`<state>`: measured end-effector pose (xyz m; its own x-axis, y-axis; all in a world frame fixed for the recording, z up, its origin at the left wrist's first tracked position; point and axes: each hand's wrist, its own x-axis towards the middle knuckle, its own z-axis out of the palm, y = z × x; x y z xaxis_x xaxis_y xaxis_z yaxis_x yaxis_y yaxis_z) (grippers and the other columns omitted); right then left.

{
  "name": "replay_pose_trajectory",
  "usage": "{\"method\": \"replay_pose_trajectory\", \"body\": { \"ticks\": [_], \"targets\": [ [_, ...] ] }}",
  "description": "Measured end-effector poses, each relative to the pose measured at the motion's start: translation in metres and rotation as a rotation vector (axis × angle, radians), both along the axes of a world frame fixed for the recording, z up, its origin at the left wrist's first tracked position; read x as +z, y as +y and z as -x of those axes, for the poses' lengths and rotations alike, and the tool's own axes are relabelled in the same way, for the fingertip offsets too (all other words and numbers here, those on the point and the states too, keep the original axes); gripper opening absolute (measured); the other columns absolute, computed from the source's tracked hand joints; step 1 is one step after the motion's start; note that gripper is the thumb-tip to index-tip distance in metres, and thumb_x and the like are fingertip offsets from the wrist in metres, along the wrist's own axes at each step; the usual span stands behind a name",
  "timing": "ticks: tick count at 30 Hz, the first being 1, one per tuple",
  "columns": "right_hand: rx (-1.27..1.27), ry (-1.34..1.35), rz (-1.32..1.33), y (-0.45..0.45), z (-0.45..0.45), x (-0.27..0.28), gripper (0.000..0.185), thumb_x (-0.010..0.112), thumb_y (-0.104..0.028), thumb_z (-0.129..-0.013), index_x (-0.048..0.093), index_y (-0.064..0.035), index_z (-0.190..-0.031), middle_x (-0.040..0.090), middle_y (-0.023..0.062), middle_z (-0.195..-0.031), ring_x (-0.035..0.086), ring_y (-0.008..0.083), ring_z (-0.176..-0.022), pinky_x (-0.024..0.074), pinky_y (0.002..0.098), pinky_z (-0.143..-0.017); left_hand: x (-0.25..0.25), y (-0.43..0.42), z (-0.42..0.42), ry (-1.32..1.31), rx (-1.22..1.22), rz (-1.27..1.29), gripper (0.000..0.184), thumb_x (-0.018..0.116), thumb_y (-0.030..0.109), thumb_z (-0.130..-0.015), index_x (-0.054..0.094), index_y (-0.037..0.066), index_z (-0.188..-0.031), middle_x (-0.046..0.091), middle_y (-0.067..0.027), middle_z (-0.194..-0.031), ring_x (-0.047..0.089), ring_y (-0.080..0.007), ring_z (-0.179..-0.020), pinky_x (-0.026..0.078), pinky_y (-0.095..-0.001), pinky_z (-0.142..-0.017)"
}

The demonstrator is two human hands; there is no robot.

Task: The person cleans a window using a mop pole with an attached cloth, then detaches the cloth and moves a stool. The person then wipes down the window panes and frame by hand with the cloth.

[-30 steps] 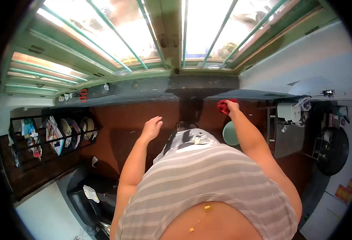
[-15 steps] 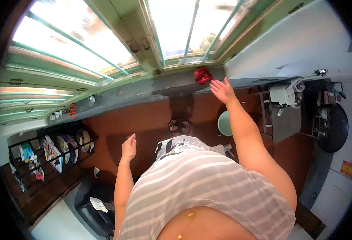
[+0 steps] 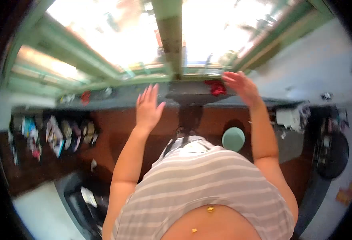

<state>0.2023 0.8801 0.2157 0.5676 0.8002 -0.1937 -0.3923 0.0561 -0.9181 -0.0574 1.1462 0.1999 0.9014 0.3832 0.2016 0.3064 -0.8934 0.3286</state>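
A crumpled red cloth (image 3: 216,87) lies on the dark window ledge (image 3: 124,96) below the barred window. Just right of the cloth is my right hand (image 3: 242,87), raised and empty, its fingers stretched toward the window. My left hand (image 3: 148,108) is held up over the near edge of the ledge, left of centre, with fingers spread and nothing in it. Red-handled scissors (image 3: 85,97) rest at the ledge's left end. The image is somewhat blurred by motion.
A pale green bucket (image 3: 233,139) stands on the red-brown floor below my right forearm. At the left is a black rack (image 3: 40,138) with papers and other items. A black round object (image 3: 332,154) and a white appliance (image 3: 288,119) are at the right. A black seat (image 3: 78,204) is lower left.
My right hand has let go of the red cloth, which now lies on the ledge. My left hand has risen toward the window and spread its fingers. The view has swung back.
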Motion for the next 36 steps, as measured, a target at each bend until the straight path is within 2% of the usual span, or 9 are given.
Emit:
{"method": "replay_pose_trajectory", "body": {
  "ticks": [5, 11, 13, 15, 18, 24, 32, 34, 36],
  "targets": [
    [-0.097, -0.771, 0.309, 0.025, -0.011, 0.011, 0.035, 0.054, -0.028, -0.09, 0.059, -0.0016, -0.112, 0.067, 0.0095, -0.093, 0.061, 0.0127, -0.085, 0.0472, 0.0237, -0.073, 0.058, 0.011, -0.003, -0.181, 0.09, -0.179, 0.083, 0.066, 0.028, -0.077, 0.016, 0.015, -0.142, 0.015, -0.0175, -0.144, 0.019, -0.0323, -0.132, 0.018, -0.0477, -0.104],
    [-0.198, -1.122, 0.64, 0.034, -0.021, 0.042, 0.033, 0.045, -0.027, -0.094, 0.058, -0.0036, -0.113, 0.065, 0.0052, -0.065, 0.063, 0.0131, -0.072, 0.0481, 0.0264, -0.07, 0.078, 0.019, 0.016, -0.209, 0.185, -0.065, 0.073, 0.064, 0.028, -0.079, 0.025, 0.011, -0.139, 0.017, -0.0225, -0.143, 0.023, -0.0376, -0.13, 0.023, -0.0468, -0.103],
    [-0.167, -1.844, 0.811, 0.008, -0.052, 0.035, 0.034, 0.04, -0.012, -0.092, 0.049, -0.0077, -0.124, 0.066, 0.0068, -0.078, 0.063, 0.0218, -0.076, 0.044, 0.0377, -0.081, 0.073, 0.023, 0.02, -0.245, 0.207, 0.07, 0.061, 0.059, 0.029, -0.082, 0.035, 0.007, -0.133, 0.029, -0.0237, -0.138, 0.031, -0.0383, -0.126, 0.026, -0.0445, -0.103],
    [-0.168, -2.14, 0.934, -0.03, -0.089, 0.033, 0.041, 0.048, -0.009, -0.084, 0.047, -0.0087, -0.125, 0.056, 0.0115, -0.117, 0.049, 0.026, -0.111, 0.0354, 0.0381, -0.095, 0.054, 0.032, 0.025, -0.235, 0.128, 0.354, 0.059, 0.058, 0.029, -0.083, 0.035, 0.005, -0.132, 0.035, -0.0229, -0.134, 0.035, -0.0368, -0.124, 0.028, -0.0423, -0.102],
    [-0.113, -2.073, 1.353, -0.088, -0.127, 0.034, 0.061, 0.056, -0.015, -0.082, 0.029, -0.0117, -0.137, 0.024, 0.0119, -0.144, 0.022, 0.0289, -0.132, 0.0187, 0.0407, -0.107, 0.039, 0.032, 0.038, -0.05, 0.113, 0.815, 0.056, 0.056, 0.026, -0.084, 0.036, 0.003, -0.131, 0.045, -0.0208, -0.128, 0.041, -0.034, -0.12, 0.031, -0.0389, -0.101],
    [-0.06, -2.034, 1.192, -0.137, -0.136, 0.039, 0.078, 0.066, -0.011, -0.073, 0.025, -0.015, -0.139, 0.016, 0.011, -0.147, 0.014, 0.0279, -0.135, 0.0146, 0.0406, -0.11, -0.057, -0.005, 0.119, 0.88, 0.193, 0.214, 0.065, 0.056, 0.027, -0.083, 0.027, 0.009, -0.137, 0.048, -0.0161, -0.125, 0.044, -0.028, -0.117, 0.029, -0.0474, -0.1],
    [0.075, -2.097, 1.282, -0.148, -0.149, 0.035, 0.081, 0.067, -0.02, -0.073, 0.023, -0.0169, -0.14, 0.018, 0.0088, -0.147, 0.015, 0.0249, -0.135, 0.0144, 0.039, -0.11, -0.074, -0.034, 0.22, 1.112, 0.394, 0.414, 0.046, 0.044, 0.008, -0.082, 0.045, 0.01, -0.127, 0.059, -0.0199, -0.107, 0.059, -0.0326, -0.097, 0.047, -0.0425, -0.082],
    [0.098, -2.156, 1.293, -0.151, -0.153, 0.034, 0.081, 0.067, -0.025, -0.073, 0.023, -0.017, -0.14, 0.019, 0.0076, -0.147, 0.017, 0.0246, -0.135, 0.0152, 0.0391, -0.109, -0.074, -0.043, 0.241, 1.006, 0.47, 0.41, 0.029, 0.044, 0.01, -0.083, 0.056, 0.006, -0.108, 0.062, -0.019, -0.1, 0.06, -0.0318, -0.095, 0.047, -0.0427, -0.08],
    [0.07, -2.193, 1.273, -0.148, -0.153, 0.031, 0.082, 0.069, -0.028, -0.072, 0.026, -0.016, -0.14, 0.019, 0.0058, -0.147, 0.021, 0.0251, -0.134, 0.0185, 0.0397, -0.108, -0.069, -0.049, 0.251, 0.981, 0.548, 0.469, 0.036, 0.045, 0.007, -0.081, 0.052, 0.007, -0.117, 0.062, -0.0194, -0.102, 0.06, -0.0317, -0.096, 0.047, -0.0423, -0.081]
  ]
}}
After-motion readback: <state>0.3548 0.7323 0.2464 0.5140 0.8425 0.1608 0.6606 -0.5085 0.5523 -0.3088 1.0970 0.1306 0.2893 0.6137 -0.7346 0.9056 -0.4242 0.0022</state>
